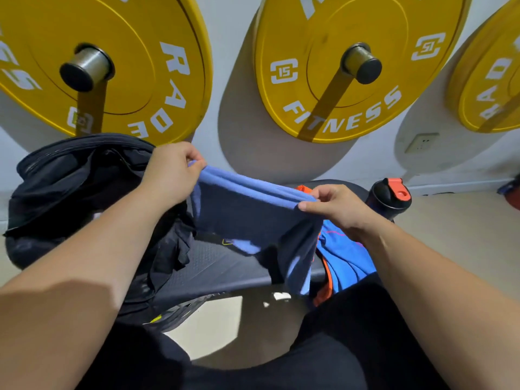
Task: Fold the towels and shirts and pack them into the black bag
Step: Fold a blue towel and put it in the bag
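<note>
A blue towel point(253, 212) hangs doubled over in the air above the bench. My left hand point(171, 170) pinches its upper left corner and my right hand point(334, 206) pinches its upper right corner, so the top edge stretches between them. The black bag point(70, 187) sits open at the left on the bench, right beside my left hand. A blue and orange shirt point(343, 254) lies crumpled on the bench under my right hand, partly hidden by the towel.
A dark padded bench point(213, 266) runs under the towel. A black bottle with an orange lid point(389, 198) stands at the bench's right end. Yellow weight plates point(337, 68) hang on the wall behind. My dark-clothed legs point(351, 347) fill the bottom.
</note>
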The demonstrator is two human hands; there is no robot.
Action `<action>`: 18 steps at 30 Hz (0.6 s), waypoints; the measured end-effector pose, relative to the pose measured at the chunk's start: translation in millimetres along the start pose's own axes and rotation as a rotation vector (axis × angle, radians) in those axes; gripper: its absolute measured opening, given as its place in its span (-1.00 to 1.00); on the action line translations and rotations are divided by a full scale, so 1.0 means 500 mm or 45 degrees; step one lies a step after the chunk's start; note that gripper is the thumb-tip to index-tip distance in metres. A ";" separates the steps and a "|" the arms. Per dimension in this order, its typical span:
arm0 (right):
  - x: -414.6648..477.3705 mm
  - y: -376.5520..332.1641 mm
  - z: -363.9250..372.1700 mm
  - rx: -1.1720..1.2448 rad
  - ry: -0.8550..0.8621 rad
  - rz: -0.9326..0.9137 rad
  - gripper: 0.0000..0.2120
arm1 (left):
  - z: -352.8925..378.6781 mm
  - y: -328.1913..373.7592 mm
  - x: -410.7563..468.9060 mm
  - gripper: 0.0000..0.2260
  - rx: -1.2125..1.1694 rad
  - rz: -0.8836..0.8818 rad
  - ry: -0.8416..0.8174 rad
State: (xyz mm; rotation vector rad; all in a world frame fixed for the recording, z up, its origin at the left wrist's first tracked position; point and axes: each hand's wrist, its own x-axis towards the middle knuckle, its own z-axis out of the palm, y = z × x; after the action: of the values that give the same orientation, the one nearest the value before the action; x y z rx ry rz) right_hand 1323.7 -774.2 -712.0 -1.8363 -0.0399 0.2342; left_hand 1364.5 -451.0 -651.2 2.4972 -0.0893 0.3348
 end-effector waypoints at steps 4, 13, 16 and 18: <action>0.006 -0.055 -0.001 0.072 -0.010 -0.056 -0.84 | 0.016 -0.029 -0.019 -0.89 -0.004 -0.149 -0.100; 0.032 -0.180 0.059 -0.224 -0.197 -0.176 -0.83 | 0.067 0.106 -0.063 -0.83 -0.585 0.011 -0.608; 0.039 -0.176 0.062 -0.300 -0.149 -0.151 -0.82 | 0.092 0.114 -0.071 -0.77 -0.564 -0.035 -0.607; 0.042 -0.160 0.055 -0.357 -0.133 -0.145 -0.81 | 0.099 0.110 -0.075 -0.81 -0.634 -0.106 -0.458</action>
State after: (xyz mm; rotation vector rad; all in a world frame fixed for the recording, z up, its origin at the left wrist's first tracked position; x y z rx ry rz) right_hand 1346.5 -722.8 -645.4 -2.0913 -0.2611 0.2537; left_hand 1331.5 -525.2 -668.2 2.0303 -0.1877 -0.1612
